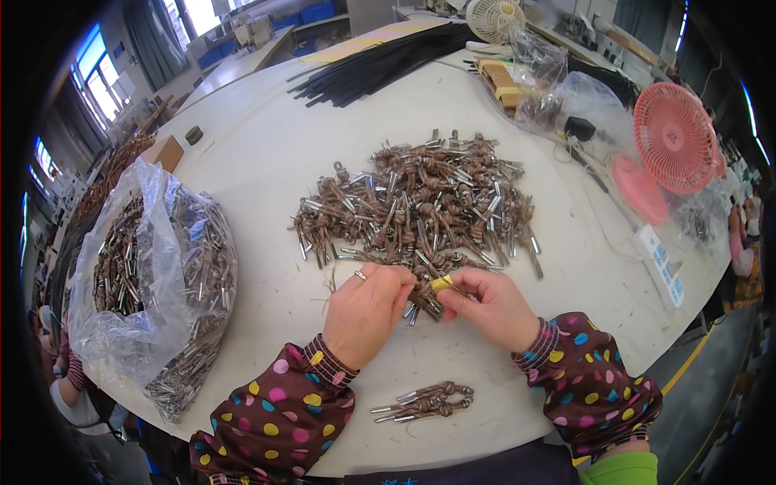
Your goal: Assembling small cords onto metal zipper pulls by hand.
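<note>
Both hands meet at the near edge of a big heap of brown knotted cords with silver metal tips (420, 194). My left hand (368, 311), a ring on one finger, is closed on a few of these knotted cords (422, 301), whose metal ends point down towards me. From the other side my right hand (493, 307) pinches the same cords with thumb and forefinger. A small yellow band (441, 283) shows at its fingertips; whether it is worn or held I cannot tell. Nearer to me, a small separate bunch of knotted cords (428, 402) lies on the white table (323, 436).
A clear plastic bag (133, 339) full of similar cords stands at left. Long black strips (380, 65) lie at the far side. On the right are a pink fan (675, 137), a white power strip (659, 267) and cables. A cardboard box (164, 152) sits far left.
</note>
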Demonstrator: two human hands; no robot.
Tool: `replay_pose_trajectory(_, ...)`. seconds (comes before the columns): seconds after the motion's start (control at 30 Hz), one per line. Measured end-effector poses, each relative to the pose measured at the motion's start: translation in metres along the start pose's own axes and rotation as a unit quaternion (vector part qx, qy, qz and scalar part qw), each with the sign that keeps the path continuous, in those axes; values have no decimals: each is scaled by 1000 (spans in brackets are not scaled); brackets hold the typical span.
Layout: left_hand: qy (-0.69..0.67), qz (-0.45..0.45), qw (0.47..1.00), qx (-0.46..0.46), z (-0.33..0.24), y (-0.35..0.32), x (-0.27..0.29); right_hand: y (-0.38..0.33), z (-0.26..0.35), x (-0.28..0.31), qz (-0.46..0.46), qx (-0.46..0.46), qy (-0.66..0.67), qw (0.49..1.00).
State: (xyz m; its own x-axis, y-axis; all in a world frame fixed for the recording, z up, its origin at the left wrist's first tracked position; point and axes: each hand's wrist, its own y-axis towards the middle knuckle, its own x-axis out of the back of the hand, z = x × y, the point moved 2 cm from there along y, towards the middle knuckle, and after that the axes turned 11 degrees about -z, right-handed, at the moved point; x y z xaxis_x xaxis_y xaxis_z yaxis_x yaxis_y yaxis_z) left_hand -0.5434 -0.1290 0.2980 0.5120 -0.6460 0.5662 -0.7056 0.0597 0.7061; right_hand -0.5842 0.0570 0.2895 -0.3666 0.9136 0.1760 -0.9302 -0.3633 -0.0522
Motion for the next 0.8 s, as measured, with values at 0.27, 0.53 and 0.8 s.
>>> replay_pose_trajectory(0.27, 40, -13, 994, -100, -1, 5, 5, -8, 48, 0, -91, 294, -410, 858)
replay_pose_trajectory(0.53, 86, 9, 986, -145, -4, 6, 6, -3, 66, -6, -57, 393, -517, 758)
replay_pose_trajectory(0.8, 135, 12, 975, -178, -4, 4, 4, -6, 70, -14, -44, 446, -585, 676)
